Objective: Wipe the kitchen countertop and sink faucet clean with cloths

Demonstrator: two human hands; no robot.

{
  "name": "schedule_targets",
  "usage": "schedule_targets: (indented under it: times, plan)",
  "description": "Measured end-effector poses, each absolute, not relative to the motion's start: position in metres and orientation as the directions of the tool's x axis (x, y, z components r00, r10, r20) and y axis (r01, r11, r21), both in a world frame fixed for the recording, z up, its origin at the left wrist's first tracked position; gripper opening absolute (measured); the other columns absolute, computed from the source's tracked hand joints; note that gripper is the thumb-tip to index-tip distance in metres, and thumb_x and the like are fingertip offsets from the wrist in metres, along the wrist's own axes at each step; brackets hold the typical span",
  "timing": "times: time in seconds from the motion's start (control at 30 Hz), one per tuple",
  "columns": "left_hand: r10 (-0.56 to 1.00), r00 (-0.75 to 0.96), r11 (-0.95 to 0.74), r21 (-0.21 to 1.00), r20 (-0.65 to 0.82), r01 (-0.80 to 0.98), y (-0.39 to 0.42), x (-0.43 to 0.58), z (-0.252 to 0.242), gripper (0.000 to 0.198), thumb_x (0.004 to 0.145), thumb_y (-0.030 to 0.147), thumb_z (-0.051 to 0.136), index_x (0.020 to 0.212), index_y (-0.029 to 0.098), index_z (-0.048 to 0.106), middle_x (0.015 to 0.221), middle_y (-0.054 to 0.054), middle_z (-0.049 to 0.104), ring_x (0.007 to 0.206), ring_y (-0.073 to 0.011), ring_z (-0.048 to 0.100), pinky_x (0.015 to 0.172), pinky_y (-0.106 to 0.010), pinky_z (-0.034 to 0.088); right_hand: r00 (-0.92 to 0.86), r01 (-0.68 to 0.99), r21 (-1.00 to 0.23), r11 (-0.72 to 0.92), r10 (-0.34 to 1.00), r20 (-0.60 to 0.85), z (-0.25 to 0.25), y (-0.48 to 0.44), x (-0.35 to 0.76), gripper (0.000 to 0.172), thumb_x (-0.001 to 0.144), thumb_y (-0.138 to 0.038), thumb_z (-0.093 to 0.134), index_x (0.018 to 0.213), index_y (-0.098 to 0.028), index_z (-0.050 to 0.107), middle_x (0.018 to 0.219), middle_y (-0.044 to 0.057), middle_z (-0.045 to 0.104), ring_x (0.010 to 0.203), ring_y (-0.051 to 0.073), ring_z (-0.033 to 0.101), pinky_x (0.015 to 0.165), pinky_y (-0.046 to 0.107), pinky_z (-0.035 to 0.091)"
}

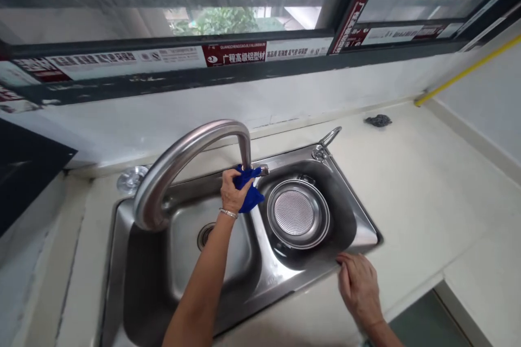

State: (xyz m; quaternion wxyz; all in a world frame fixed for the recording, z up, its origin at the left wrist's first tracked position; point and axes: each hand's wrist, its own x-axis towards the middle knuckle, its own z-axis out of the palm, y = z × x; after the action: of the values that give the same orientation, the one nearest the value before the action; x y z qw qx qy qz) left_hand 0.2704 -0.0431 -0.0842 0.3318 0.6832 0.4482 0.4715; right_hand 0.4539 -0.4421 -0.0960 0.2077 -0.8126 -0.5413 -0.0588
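Note:
My left hand is closed on a bright blue cloth, pressed against the foot of the steel faucet beside its short lever. Part of the cloth hangs below my fingers over the divider between the two basins. The faucet's tall neck arches to the left, over the left basin. On the front right edge of the sink rests my right hand, fingers loosely bent at the rim and thumb apart, with nothing seen in it. A round steel strainer pan with a dotted bottom sits in the right basin.
A clear glass-like dish stands behind the sink at left. Near the right corner, a metal loop handle rises. A dark crumpled lump lies on the pale counter. Behind runs the window frame; a yellow pipe crosses the right wall.

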Motion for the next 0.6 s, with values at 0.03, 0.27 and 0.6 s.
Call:
schedule_targets:
  times: [0.03,0.27,0.6]
  plan:
    - [0.931,0.114,-0.365,0.894,0.347,0.259,-0.041,0.273,-0.087,0.049,0.069,0.051,0.083,0.103,0.024,0.059,0.107,-0.008,0.064,0.105,-0.0245,0.066,0.093,-0.038,0.055,0.41,0.902,-0.275,-0.332,0.858,0.309,-0.095,-0.442,0.454,0.021,0.097,-0.019,0.048,0.11,-0.025,0.064,0.104,0.006,0.075,0.1,0.026,0.067,0.107,0.052,0.044]
    - [0.961,0.228,-0.205,0.956,0.156,0.211,-0.036,0.276,-0.102,0.056,0.073,0.044,0.08,0.123,0.025,0.061,0.119,-0.007,0.071,0.11,-0.0242,0.067,0.105,-0.039,0.051,0.439,0.884,-0.279,-0.375,0.871,0.223,-0.091,-0.446,0.454,0.022,0.096,-0.02,0.048,0.109,-0.026,0.064,0.106,0.006,0.076,0.103,0.026,0.068,0.109,0.051,0.043]
    - [0.963,0.252,-0.155,0.957,0.092,0.244,-0.036,0.272,-0.123,0.062,0.062,0.018,0.075,0.122,0.026,0.06,0.115,-0.003,0.072,0.107,-0.0222,0.066,0.106,-0.039,0.05,0.457,0.876,-0.271,-0.399,0.865,0.205,-0.087,-0.443,0.452,0.022,0.095,-0.018,0.048,0.108,-0.025,0.064,0.107,0.006,0.075,0.104,0.025,0.068,0.111,0.051,0.042]
